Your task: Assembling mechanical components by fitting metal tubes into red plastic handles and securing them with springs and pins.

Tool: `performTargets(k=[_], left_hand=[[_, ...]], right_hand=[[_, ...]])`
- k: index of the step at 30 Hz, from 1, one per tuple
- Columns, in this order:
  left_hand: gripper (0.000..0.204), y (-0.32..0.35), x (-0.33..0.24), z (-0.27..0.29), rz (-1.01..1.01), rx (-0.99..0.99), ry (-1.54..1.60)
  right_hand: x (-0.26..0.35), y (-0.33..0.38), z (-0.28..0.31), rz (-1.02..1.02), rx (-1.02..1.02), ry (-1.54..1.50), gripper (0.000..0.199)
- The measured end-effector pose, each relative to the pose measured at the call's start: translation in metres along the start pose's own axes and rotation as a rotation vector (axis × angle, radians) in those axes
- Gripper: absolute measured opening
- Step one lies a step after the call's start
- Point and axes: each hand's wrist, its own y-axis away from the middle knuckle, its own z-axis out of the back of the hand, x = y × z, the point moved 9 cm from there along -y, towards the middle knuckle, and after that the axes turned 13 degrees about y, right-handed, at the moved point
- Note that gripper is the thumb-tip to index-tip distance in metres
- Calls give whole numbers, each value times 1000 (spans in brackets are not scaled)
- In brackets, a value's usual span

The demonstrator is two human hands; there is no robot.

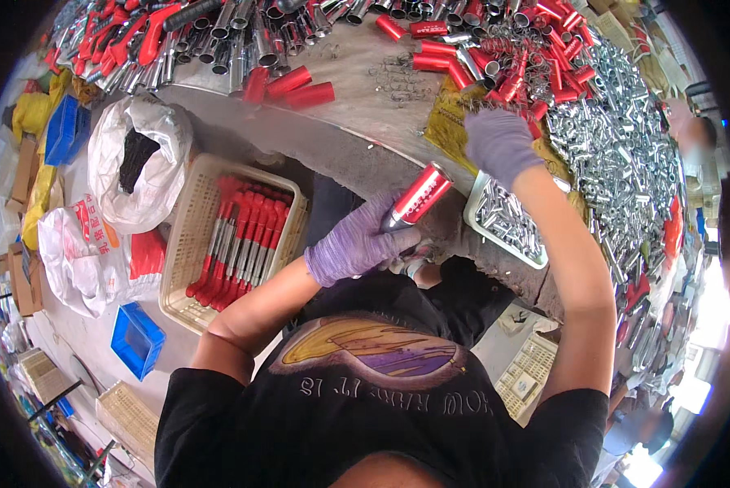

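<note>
My left hand [357, 240], in a purple glove, is closed round a shiny red metal tube [424, 195] with pale lettering, tilted up to the right. My right hand [502, 146], gloved alike, is stretched out over the near edge of a heap of red tubes [507, 77] and thin wire springs. Its fingertips are hidden behind the back of the hand, so what they touch does not show. Under the right wrist stands a white tray [472, 213] of small silvery metal pieces. Several loose springs [402, 79] lie on the bench to the left of the heap.
A large pile of silvery metal parts [609, 142] spreads across the bench at right. Chrome tubes [243, 32] and red-handled tools [129, 41] lie along the far left. Left of me are a cream crate [170, 281] of red-and-silver tools, a white sack [104, 154] and blue bins [137, 342].
</note>
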Motion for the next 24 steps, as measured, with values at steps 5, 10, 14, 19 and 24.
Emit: performTargets(k=[5,10,14,19,24], left_hand=[[63,-6,5,16,49,-83,25],[58,-20,-2,16,-24,-7,13],[56,-32,-13,19,-71,20,-34],[64,-58,-51,14,-359,38,-97],[58,-86,-71,10,-479,26,-294]], right_hand=[[-46,25,32,-161,-274,-438,27],[-82,21,-15,-338,-122,-1188,23],[-103,24,-35,-364,-228,-1749,24],[-121,30,-32,-511,-215,-1376,26],[-123,41,5,-426,-324,-1400,28]])
